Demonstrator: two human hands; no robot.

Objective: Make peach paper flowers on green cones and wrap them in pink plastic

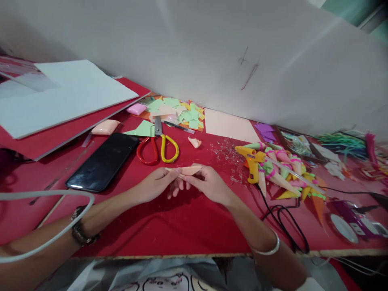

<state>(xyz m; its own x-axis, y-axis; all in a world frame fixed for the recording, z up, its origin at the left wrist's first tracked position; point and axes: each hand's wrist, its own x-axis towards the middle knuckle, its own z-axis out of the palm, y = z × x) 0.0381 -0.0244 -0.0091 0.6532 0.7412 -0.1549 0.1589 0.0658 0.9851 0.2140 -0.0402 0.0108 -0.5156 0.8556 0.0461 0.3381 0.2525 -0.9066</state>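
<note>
Between my two hands, above the red tabletop [169, 226], is a small peach paper piece [191, 169] that looks folded or rolled. My left hand [160, 182] pinches its left end, thumb on top. At the other end my right hand [209, 184] grips it with thumb and fingers. The fingers partly cover the paper. Just beyond lie scissors [163, 147] with one red and one yellow handle. A small peach paper curl [194, 142] rests to their right.
A black phone [103, 161] lies left. Paper scraps [178, 111] and a peach sheet [227, 123] are along the wall. Right are a yellow glue gun [251, 161] with a looped black cord [285, 214], several colourful paper cones [281, 182] and a purple power strip [357, 220].
</note>
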